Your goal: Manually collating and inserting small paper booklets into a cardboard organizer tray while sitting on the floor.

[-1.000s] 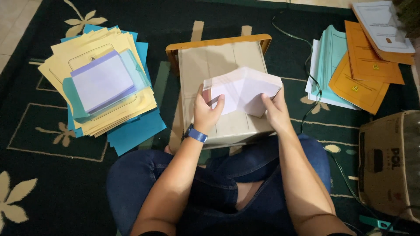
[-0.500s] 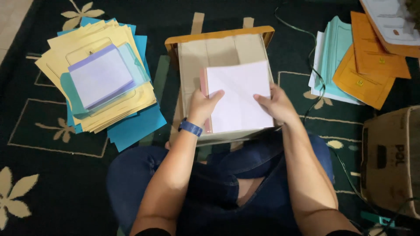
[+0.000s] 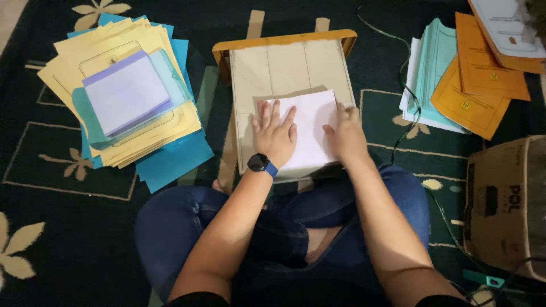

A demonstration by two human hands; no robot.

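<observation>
Pressing flat on a white folded sheet (image 3: 310, 133), left hand (image 3: 275, 135) with fingers spread, right hand (image 3: 344, 135) laid along the sheet's right edge; palms down, apart from each other, gripping nothing. Resting under both, a small pale wooden desk (image 3: 284, 65) with an orange rim, sheet lying on its near half, just ahead of crossed legs in blue jeans (image 3: 182, 227). Strapped at the left wrist, a dark watch with blue band (image 3: 261, 165).

Well to the left of the left hand, a fanned stack of yellow and blue papers (image 3: 136, 113) topped by a pale lilac sheet (image 3: 126, 94); count of sheets impossible to tell, lower ones mostly covered. Well to the right of the right hand, a heap of white, teal and orange envelopes (image 3: 455, 85), upper corner cut off by the frame edge, printing too small to make out. Nearer on that same side, a cardboard box (image 3: 506, 204), partly out of frame, contents hidden. Running past the right hand toward the box, a thin dark cord (image 3: 412, 122), its ends lost from sight. Underneath all, a dark green carpet with cream flowers (image 3: 51, 239). Sheet's lower left corner hidden beneath the left palm; near edge of the desk masked by the forearms and knees.
</observation>
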